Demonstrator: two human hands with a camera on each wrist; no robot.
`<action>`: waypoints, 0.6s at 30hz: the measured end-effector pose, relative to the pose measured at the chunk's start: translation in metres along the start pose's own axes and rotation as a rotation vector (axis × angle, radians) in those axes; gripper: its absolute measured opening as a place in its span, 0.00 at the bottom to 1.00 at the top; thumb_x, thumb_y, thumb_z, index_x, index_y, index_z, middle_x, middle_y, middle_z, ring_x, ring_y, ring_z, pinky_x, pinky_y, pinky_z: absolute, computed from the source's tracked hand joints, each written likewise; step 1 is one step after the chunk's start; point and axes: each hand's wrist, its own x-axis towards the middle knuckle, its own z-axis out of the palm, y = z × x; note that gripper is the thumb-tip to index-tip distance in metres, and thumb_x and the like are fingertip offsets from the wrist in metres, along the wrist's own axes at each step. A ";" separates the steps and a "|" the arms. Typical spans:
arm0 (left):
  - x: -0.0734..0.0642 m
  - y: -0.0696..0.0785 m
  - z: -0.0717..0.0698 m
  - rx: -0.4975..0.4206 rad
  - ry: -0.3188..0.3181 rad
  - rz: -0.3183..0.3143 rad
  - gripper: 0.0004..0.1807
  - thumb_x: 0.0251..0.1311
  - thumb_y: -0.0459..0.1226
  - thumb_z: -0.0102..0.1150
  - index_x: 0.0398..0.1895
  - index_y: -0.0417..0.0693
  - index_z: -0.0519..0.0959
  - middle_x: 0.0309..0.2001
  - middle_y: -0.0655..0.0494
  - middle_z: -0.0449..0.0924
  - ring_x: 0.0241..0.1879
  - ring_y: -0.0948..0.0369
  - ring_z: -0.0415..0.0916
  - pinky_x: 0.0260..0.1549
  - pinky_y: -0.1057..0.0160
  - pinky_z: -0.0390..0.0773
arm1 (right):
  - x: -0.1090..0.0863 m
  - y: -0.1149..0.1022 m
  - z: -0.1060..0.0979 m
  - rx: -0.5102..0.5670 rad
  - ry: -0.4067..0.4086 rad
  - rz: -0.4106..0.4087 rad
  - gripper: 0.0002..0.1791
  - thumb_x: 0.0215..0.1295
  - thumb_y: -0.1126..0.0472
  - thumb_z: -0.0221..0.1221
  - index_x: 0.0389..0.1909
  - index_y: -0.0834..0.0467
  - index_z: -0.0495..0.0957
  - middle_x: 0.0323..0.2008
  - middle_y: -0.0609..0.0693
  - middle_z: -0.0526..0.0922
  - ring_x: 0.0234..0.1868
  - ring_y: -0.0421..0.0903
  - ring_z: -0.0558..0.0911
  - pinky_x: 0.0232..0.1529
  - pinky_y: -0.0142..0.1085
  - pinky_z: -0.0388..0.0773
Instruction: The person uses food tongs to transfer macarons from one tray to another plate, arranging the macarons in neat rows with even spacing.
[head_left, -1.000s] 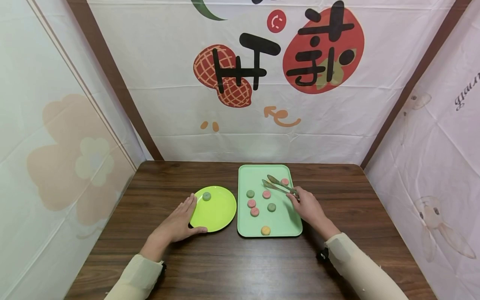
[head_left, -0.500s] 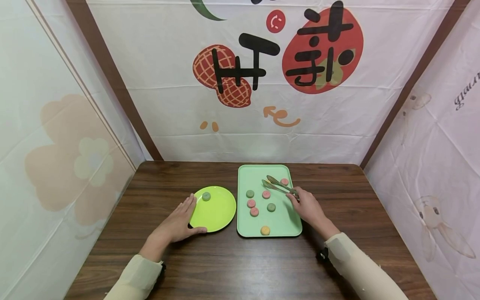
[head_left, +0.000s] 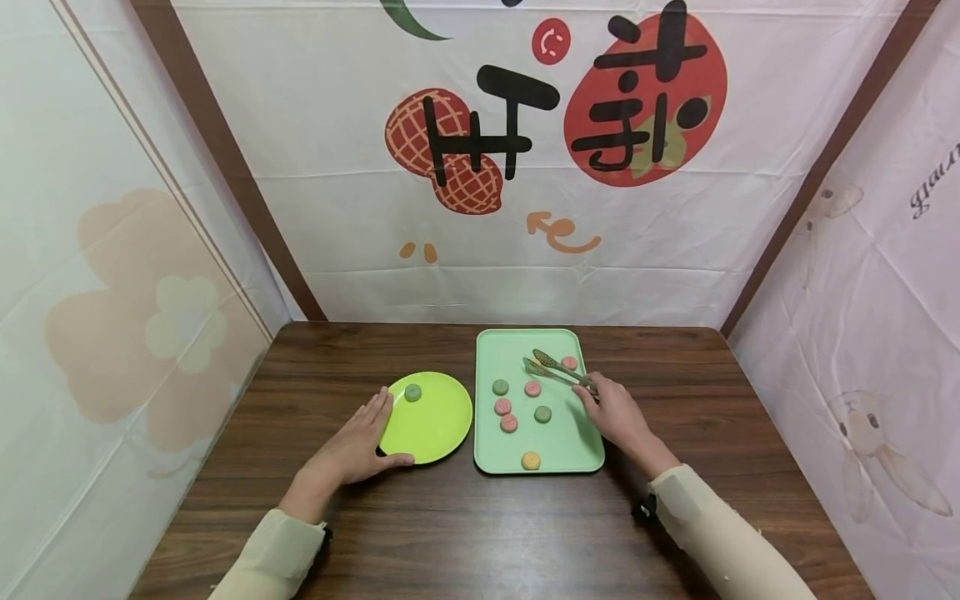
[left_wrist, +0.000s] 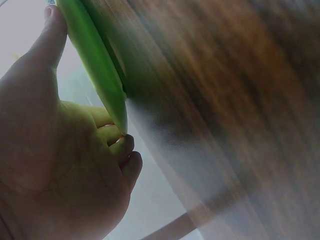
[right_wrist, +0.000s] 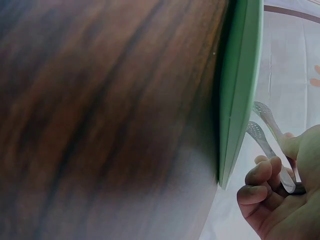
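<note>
My left hand (head_left: 358,440) rests against the left rim of a lime-green plate (head_left: 442,425), fingers straight along its edge and thumb at the near side. One small green round piece (head_left: 412,392), like a little pressed cake, lies on the plate. The right hand (head_left: 621,418) holds metal food tongs (right_wrist: 258,134) over a mint-green tray (head_left: 491,454). Their perforated tips stand apart; a yellowish spot shows between them, too small to tell. On the tray lie several pink pieces (head_left: 532,388), two green ones (head_left: 543,414) and a yellow one (head_left: 531,461) near the front edge.
Plate and tray stand side by side on a dark wooden table (head_left: 480,533), a narrow gap between them. A printed white cloth wall (head_left: 337,208) rises behind the table, with more cloth on both sides. The tray's raised rim borders the pieces.
</note>
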 end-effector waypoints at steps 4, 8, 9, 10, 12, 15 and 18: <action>0.000 -0.001 0.001 0.006 0.000 -0.002 0.70 0.64 0.70 0.64 0.85 0.27 0.44 0.86 0.30 0.41 0.85 0.37 0.43 0.82 0.37 0.52 | 0.000 -0.002 -0.001 0.007 -0.001 0.005 0.20 0.83 0.51 0.60 0.59 0.64 0.82 0.49 0.62 0.89 0.48 0.60 0.89 0.40 0.53 0.88; 0.000 -0.001 0.001 0.011 -0.002 -0.001 0.70 0.63 0.72 0.63 0.85 0.28 0.44 0.86 0.31 0.40 0.85 0.37 0.43 0.82 0.37 0.52 | -0.001 -0.003 -0.001 0.010 0.004 0.004 0.20 0.83 0.50 0.60 0.59 0.63 0.82 0.48 0.61 0.89 0.46 0.58 0.89 0.39 0.51 0.87; 0.000 -0.001 0.001 0.012 -0.003 -0.002 0.70 0.63 0.72 0.63 0.85 0.28 0.44 0.86 0.31 0.40 0.85 0.37 0.43 0.82 0.37 0.52 | -0.001 -0.003 -0.001 0.008 0.004 0.002 0.20 0.83 0.50 0.59 0.59 0.63 0.82 0.47 0.61 0.89 0.46 0.57 0.89 0.39 0.51 0.87; 0.000 -0.001 0.001 0.011 -0.003 -0.003 0.70 0.63 0.72 0.63 0.85 0.28 0.44 0.86 0.31 0.40 0.85 0.37 0.43 0.82 0.37 0.52 | -0.001 -0.004 -0.002 0.007 0.006 0.001 0.20 0.83 0.50 0.60 0.58 0.63 0.82 0.47 0.61 0.89 0.45 0.57 0.89 0.38 0.51 0.87; 0.000 -0.001 0.000 0.009 -0.003 -0.003 0.70 0.63 0.72 0.63 0.85 0.28 0.44 0.86 0.31 0.40 0.85 0.37 0.43 0.82 0.37 0.52 | -0.001 -0.005 -0.002 0.003 0.011 -0.003 0.20 0.83 0.50 0.60 0.58 0.63 0.82 0.46 0.61 0.89 0.44 0.56 0.89 0.38 0.51 0.86; -0.001 0.000 -0.001 0.008 -0.003 -0.004 0.70 0.63 0.72 0.63 0.85 0.28 0.44 0.86 0.31 0.41 0.85 0.37 0.43 0.81 0.37 0.52 | -0.002 -0.005 -0.003 -0.004 0.014 -0.007 0.19 0.82 0.50 0.60 0.57 0.63 0.82 0.44 0.59 0.89 0.42 0.55 0.89 0.36 0.49 0.86; -0.001 0.001 -0.002 0.011 -0.005 -0.005 0.70 0.63 0.71 0.63 0.85 0.28 0.44 0.86 0.31 0.41 0.85 0.37 0.43 0.82 0.37 0.52 | -0.002 -0.006 -0.002 -0.007 0.017 -0.014 0.18 0.82 0.51 0.61 0.56 0.63 0.82 0.42 0.58 0.88 0.39 0.52 0.88 0.33 0.46 0.84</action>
